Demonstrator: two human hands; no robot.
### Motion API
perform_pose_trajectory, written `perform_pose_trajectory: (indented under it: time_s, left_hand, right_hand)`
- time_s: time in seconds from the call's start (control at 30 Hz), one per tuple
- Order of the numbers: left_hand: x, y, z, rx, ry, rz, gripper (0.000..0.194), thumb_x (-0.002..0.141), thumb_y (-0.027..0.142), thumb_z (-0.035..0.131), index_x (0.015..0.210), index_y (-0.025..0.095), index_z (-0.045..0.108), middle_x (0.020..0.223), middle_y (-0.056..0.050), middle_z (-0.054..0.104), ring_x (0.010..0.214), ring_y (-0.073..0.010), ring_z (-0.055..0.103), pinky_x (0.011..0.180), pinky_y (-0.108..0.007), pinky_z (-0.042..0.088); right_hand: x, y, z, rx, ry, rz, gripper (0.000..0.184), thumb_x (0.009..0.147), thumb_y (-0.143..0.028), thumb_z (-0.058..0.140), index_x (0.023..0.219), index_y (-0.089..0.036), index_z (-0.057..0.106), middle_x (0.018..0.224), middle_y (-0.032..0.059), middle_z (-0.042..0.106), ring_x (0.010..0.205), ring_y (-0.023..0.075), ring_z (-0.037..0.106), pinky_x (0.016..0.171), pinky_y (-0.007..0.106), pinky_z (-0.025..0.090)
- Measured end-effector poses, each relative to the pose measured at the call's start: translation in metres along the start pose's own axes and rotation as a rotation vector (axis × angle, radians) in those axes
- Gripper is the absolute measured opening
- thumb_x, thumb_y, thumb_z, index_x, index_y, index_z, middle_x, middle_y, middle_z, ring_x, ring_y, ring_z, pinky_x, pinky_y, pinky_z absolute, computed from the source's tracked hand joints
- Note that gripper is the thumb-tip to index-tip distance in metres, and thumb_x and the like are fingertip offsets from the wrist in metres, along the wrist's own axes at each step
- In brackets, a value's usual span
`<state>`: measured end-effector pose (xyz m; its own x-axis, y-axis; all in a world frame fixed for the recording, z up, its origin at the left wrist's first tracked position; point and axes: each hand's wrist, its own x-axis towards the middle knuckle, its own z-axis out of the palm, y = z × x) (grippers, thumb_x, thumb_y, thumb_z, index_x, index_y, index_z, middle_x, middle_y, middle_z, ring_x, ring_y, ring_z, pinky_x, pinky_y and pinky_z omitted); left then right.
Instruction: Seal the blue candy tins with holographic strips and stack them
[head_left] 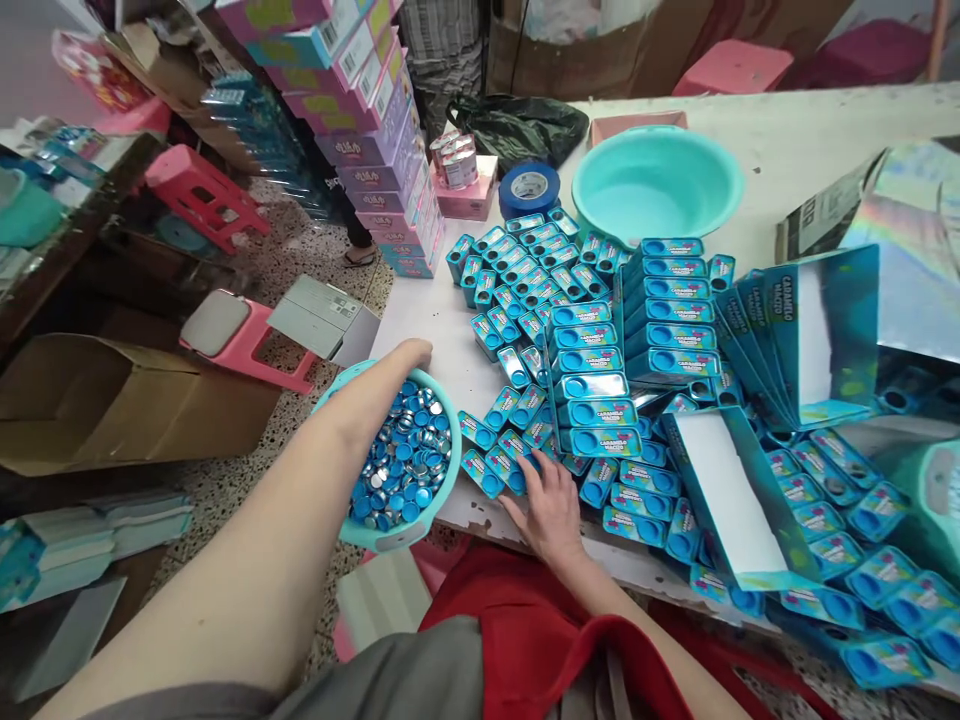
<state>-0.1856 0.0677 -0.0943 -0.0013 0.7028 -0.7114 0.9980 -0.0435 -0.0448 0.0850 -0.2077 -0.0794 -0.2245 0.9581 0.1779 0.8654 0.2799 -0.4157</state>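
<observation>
My left arm reaches over a turquoise plastic basin [452,470] heaped with small round blue-and-silver metal caps [405,450]. My left hand [411,352] is at the basin's far rim, closed on it, its fingers mostly hidden. The basin hangs at the table's left edge, slightly tilted. Over the table's front edge, my right hand [551,505] lies with fingers spread, the fingertips touching small blue candy tins [504,465]. Each of these tins has a round recess on its top. More tins stand loosely crowded around that hand.
Display boxes of tins [596,385] and an opened blue box [739,500] stand to the right. Behind are an empty turquoise basin [660,185], blue tape rolls [529,188] and a black bag [517,130]. Stacked pink-purple boxes [379,180] rise at the back left; pink stools [202,195] stand beyond.
</observation>
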Motion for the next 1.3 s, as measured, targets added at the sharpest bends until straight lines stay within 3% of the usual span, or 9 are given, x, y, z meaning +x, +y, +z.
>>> perform_pose_trajectory:
  time_s: [0.17, 0.33, 0.43, 0.53, 0.67, 0.77, 0.97, 1.17, 1.3]
  left_hand:
    - [-0.004, 0.000, 0.002, 0.063, -0.076, -0.085, 0.038, 0.044, 0.004, 0.071, 0.082, 0.006, 0.075, 0.085, -0.016, 0.073, 0.097, -0.0294, 0.062, 0.088, -0.031, 0.046]
    - [-0.010, 0.005, -0.011, 0.046, -0.045, -0.127, 0.033, 0.051, 0.007, 0.070, 0.085, 0.005, 0.072, 0.080, -0.013, 0.071, 0.087, -0.0233, 0.062, 0.078, -0.025, 0.046]
    - [-0.030, -0.001, -0.028, 0.012, 0.062, -0.147, 0.034, 0.068, 0.018, 0.062, 0.100, 0.007, 0.067, 0.089, -0.010, 0.070, 0.085, -0.0182, 0.059, 0.073, -0.022, 0.044]
    - [-0.084, -0.009, -0.027, -0.092, 0.353, -0.084, 0.032, 0.078, 0.024, 0.052, 0.107, 0.013, 0.060, 0.100, -0.006, 0.066, 0.088, -0.0157, 0.056, 0.073, -0.022, 0.042]
    - [-0.186, -0.008, 0.033, -0.247, 0.392, 0.186, 0.014, 0.081, 0.028, 0.048, 0.087, 0.021, 0.058, 0.089, -0.001, 0.062, 0.081, -0.0159, 0.055, 0.073, -0.025, 0.045]
    - [-0.232, 0.006, 0.090, -0.200, 0.480, 0.166, 0.014, 0.086, 0.026, 0.044, 0.084, 0.022, 0.058, 0.091, -0.005, 0.061, 0.088, -0.0213, 0.056, 0.078, -0.033, 0.046]
    - [-0.255, 0.070, 0.150, -0.579, 0.784, 0.097, 0.017, 0.089, 0.027, 0.044, 0.094, 0.023, 0.059, 0.096, -0.008, 0.064, 0.097, -0.0221, 0.060, 0.090, -0.039, 0.048]
    - [-0.266, 0.149, 0.192, -0.903, 0.490, 0.031, 0.067, 0.082, 0.039, 0.056, 0.140, 0.022, 0.029, 0.145, -0.015, 0.036, 0.137, -0.0260, 0.035, 0.109, -0.043, 0.037]
    - [-0.242, 0.168, 0.184, -0.950, 0.391, -0.010, 0.086, 0.080, 0.045, 0.058, 0.148, 0.019, 0.012, 0.150, -0.018, 0.026, 0.140, -0.0267, 0.029, 0.110, -0.042, 0.035]
  right_hand:
    - [-0.001, -0.001, 0.006, 0.066, 0.006, -0.017, 0.050, 0.082, -0.037, 0.059, 0.129, -0.021, 0.049, 0.126, 0.0146, 0.047, 0.111, 0.0326, 0.043, 0.090, 0.048, 0.043]
    - [-0.002, -0.016, 0.017, 0.148, 0.019, 0.090, 0.076, 0.073, -0.053, 0.065, 0.137, -0.022, 0.036, 0.132, 0.0155, 0.039, 0.116, 0.0361, 0.037, 0.093, 0.053, 0.039]
    - [0.002, -0.025, 0.030, 0.123, 0.034, 0.168, 0.074, 0.072, -0.045, 0.064, 0.137, -0.024, 0.036, 0.132, 0.0147, 0.039, 0.116, 0.0377, 0.034, 0.093, 0.055, 0.037]
    - [0.004, -0.023, 0.037, 0.125, 0.028, 0.177, 0.072, 0.069, -0.038, 0.063, 0.136, -0.025, 0.039, 0.124, 0.0134, 0.043, 0.111, 0.0368, 0.035, 0.091, 0.053, 0.038]
    - [-0.003, -0.014, 0.033, 0.119, 0.027, 0.131, 0.075, 0.065, -0.037, 0.065, 0.134, -0.024, 0.041, 0.116, 0.0124, 0.045, 0.106, 0.0349, 0.038, 0.089, 0.051, 0.039]
    - [-0.015, -0.011, 0.025, 0.091, 0.041, 0.115, 0.075, 0.065, -0.039, 0.068, 0.134, -0.023, 0.041, 0.114, 0.0127, 0.044, 0.105, 0.0345, 0.039, 0.089, 0.051, 0.040]
    - [-0.048, -0.002, 0.010, 0.205, 0.025, 0.140, 0.085, 0.073, -0.050, 0.068, 0.142, -0.026, 0.025, 0.121, 0.0144, 0.040, 0.110, 0.0325, 0.044, 0.090, 0.052, 0.045]
    - [-0.067, 0.019, 0.017, 0.378, -0.027, 0.234, 0.087, 0.080, -0.040, 0.063, 0.148, -0.022, 0.010, 0.138, 0.0196, 0.034, 0.128, 0.0336, 0.041, 0.094, 0.052, 0.048]
    - [-0.075, 0.018, 0.032, 0.438, -0.097, 0.268, 0.079, 0.082, -0.029, 0.057, 0.147, -0.021, 0.014, 0.138, 0.0181, 0.042, 0.128, 0.0322, 0.045, 0.099, 0.053, 0.045]
